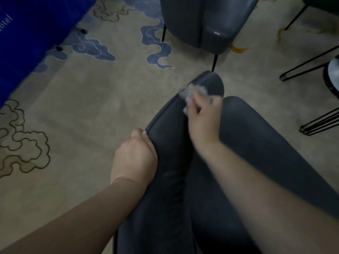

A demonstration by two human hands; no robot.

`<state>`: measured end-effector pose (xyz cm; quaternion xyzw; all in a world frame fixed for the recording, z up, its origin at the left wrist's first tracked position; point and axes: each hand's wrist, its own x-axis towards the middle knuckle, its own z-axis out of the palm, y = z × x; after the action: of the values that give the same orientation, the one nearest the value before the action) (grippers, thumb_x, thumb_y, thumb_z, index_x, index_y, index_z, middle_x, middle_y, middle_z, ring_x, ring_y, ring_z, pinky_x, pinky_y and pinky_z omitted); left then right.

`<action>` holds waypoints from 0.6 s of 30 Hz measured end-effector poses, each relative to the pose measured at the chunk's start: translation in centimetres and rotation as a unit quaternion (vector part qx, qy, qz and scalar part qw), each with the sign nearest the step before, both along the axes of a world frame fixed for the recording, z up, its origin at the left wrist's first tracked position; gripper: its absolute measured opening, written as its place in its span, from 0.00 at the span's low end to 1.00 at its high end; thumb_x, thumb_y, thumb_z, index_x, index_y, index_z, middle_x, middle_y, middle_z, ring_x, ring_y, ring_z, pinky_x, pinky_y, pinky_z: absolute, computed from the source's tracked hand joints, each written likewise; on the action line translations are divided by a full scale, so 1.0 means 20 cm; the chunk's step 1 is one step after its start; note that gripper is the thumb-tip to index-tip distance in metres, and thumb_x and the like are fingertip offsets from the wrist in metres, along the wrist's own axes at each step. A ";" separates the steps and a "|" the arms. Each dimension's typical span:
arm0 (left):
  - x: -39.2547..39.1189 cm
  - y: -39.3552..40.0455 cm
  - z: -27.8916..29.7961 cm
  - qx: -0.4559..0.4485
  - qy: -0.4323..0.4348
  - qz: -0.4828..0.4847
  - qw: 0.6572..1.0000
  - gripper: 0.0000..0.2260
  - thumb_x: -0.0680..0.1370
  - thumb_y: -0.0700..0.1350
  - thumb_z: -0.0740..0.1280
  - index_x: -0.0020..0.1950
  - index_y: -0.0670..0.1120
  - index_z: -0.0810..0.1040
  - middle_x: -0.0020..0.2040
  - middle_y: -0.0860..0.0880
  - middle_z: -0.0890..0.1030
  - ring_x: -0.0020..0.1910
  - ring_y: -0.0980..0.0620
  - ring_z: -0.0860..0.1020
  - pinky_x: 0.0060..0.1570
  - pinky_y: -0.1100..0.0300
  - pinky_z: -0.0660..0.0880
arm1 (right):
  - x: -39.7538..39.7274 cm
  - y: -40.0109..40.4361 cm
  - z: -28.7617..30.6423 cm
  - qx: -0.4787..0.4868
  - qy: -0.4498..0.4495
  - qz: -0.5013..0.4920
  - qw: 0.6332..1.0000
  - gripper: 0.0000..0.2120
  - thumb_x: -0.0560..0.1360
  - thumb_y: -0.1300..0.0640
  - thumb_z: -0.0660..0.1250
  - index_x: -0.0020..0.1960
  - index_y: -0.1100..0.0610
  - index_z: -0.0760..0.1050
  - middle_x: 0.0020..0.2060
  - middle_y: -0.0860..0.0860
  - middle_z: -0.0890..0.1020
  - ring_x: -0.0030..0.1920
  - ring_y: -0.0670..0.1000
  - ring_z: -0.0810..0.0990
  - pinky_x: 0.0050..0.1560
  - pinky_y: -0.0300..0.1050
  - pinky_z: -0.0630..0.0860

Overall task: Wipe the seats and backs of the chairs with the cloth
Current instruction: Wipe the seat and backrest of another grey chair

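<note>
A dark grey padded chair [256, 136] fills the lower middle and right of the head view, seen from above. My left hand [134, 156] grips the chair's left edge, thumb on top. My right hand [203, 116] is shut on a small pale cloth [190, 92], blurred by motion, pressed on the chair's upper surface near its far rounded end. A second dark grey chair [203, 21] stands on thin black legs at the top middle.
Beige carpet [95, 99] with blue and outlined cloud patterns covers the floor. A blue cloth-draped surface [27, 43] fills the upper left. Black hairpin legs [308, 68] and a round black-rimmed object [332, 77] stand at the right.
</note>
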<state>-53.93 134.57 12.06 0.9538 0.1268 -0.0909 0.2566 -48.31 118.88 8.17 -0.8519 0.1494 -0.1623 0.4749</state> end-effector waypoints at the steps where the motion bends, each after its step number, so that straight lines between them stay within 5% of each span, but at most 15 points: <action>1: 0.00 0.00 0.00 0.001 -0.002 -0.001 1.000 0.11 0.82 0.50 0.48 0.45 0.49 0.65 0.29 0.52 0.64 0.29 0.49 0.62 0.35 0.54 0.61 | -0.13 0.07 0.00 -0.005 -0.017 0.033 0.999 0.16 0.77 0.55 0.65 0.65 0.47 0.75 0.49 0.50 0.65 0.47 0.51 0.74 0.54 0.42 0.77; 9: 0.01 0.00 -0.02 -0.005 -0.011 -0.008 1.000 0.11 0.82 0.49 0.49 0.45 0.48 0.66 0.30 0.50 0.66 0.35 0.43 0.66 0.38 0.54 0.63 | -0.35 0.10 0.01 0.027 0.010 0.061 0.998 0.19 0.76 0.60 0.66 0.66 0.48 0.73 0.50 0.51 0.67 0.51 0.51 0.73 0.57 0.45 0.76; 18: 0.00 -0.01 -0.01 -0.006 -0.015 -0.039 0.999 0.11 0.82 0.49 0.50 0.46 0.44 0.64 0.36 0.40 0.75 0.35 0.40 0.69 0.36 0.52 0.62 | -0.46 0.08 0.04 0.021 0.074 0.018 0.997 0.21 0.76 0.55 0.67 0.67 0.40 0.70 0.47 0.46 0.66 0.48 0.45 0.72 0.55 0.23 0.65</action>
<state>-53.91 134.41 11.91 0.9577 0.0851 -0.0869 0.2609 -57.53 120.57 8.91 -0.8540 0.1719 -0.0868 0.4833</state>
